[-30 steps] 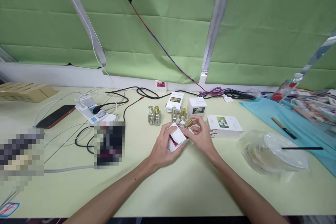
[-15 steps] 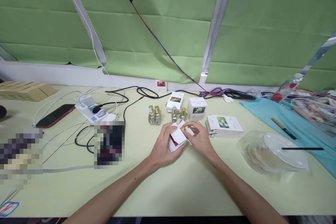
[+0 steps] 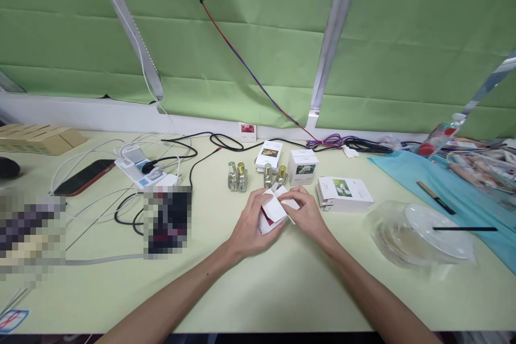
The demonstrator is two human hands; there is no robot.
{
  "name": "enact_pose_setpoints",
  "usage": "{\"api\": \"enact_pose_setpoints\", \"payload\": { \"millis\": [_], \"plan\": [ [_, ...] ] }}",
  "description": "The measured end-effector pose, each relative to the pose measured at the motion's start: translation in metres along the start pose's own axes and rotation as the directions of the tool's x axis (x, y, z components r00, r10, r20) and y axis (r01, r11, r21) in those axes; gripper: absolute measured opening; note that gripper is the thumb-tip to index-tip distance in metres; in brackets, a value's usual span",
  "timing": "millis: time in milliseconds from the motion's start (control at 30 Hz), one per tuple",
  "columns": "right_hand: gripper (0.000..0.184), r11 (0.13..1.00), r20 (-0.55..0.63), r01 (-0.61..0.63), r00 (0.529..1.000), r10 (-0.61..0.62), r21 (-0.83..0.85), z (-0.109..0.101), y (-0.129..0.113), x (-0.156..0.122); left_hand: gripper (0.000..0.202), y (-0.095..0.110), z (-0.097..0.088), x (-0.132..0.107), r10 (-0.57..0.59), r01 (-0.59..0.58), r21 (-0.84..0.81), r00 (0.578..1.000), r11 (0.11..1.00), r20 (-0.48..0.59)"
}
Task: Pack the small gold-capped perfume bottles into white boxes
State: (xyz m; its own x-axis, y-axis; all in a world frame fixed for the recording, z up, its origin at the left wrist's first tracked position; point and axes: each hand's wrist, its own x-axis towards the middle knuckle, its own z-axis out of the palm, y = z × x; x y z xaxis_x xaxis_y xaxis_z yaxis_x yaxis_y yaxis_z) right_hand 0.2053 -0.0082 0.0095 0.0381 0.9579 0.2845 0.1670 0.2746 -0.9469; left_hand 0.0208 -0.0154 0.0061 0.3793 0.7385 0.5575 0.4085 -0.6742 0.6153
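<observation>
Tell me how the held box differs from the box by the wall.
The held box tilts in the left hand; the wall box stands upright. Flaps stick up on the held box, while none show raised on the wall box. Both show white and reddish areas.

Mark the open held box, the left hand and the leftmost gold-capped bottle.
Held box [image 3: 273, 208]: head view, on its white flap.
Left hand [image 3: 248, 230]: head view, on its back.
Leftmost gold-capped bottle [image 3: 242, 180]: head view, on its glass body.
</observation>
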Motion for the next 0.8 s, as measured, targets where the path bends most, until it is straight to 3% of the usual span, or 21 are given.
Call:
{"api": "enact_pose_setpoints", "payload": {
  "millis": [533, 800],
  "plan": [
    [0.015, 1.0, 0.048, 0.003, 0.999, -0.004, 0.016, -0.002, -0.005, 0.0, 0.059, 0.001, -0.001, 0.0, -0.015, 0.015, -0.011, 1.0, 1.0, 0.022],
    [0.029, 0.995, -0.024, 0.046, 0.999, -0.044, 0.091, -0.003, -0.019, -0.003, 0.062, -0.003, -0.001, 0.0, 0.041, -0.041, -0.012, 0.999, 0.999, -0.011]
  ]
}}
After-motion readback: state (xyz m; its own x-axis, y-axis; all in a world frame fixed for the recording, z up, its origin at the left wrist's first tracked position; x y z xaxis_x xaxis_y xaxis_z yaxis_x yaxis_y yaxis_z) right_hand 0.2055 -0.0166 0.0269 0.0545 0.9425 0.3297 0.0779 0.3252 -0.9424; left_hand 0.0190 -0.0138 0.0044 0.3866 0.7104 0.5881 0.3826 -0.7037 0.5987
